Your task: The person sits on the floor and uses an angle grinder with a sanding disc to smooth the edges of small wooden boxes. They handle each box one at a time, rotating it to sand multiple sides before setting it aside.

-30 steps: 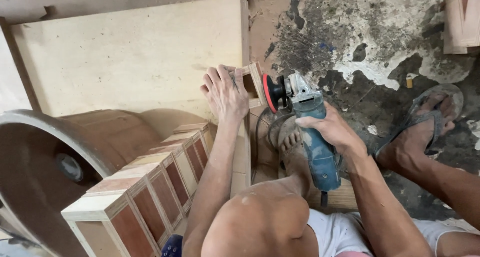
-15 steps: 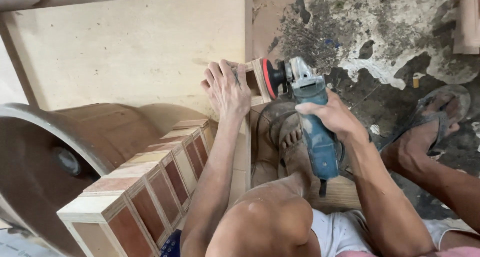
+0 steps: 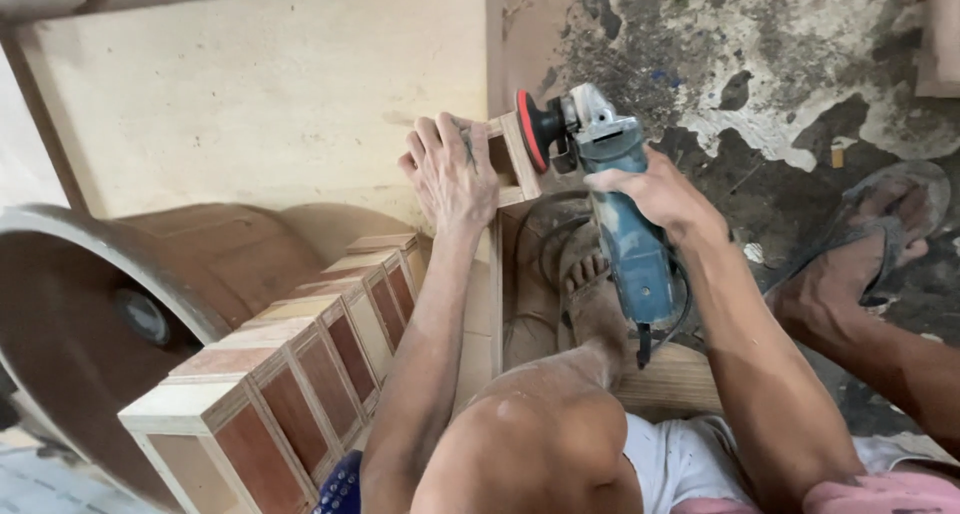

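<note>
Head view looks down on a person seated on a rough concrete floor (image 3: 800,84). Left hand (image 3: 450,174) lies flat with fingers (image 3: 428,139) spread over a small wooden box frame (image 3: 515,154), pressing it against a large plywood panel (image 3: 250,94). Right hand (image 3: 655,189) has its fingers wrapped tight round the blue body of an angle grinder (image 3: 615,204), whose red-backed sanding disc (image 3: 528,129) touches the frame's right face. Nearer and to the left runs a row of open wooden boxes (image 3: 300,364). A sandalled foot (image 3: 860,264) rests far right.
</note>
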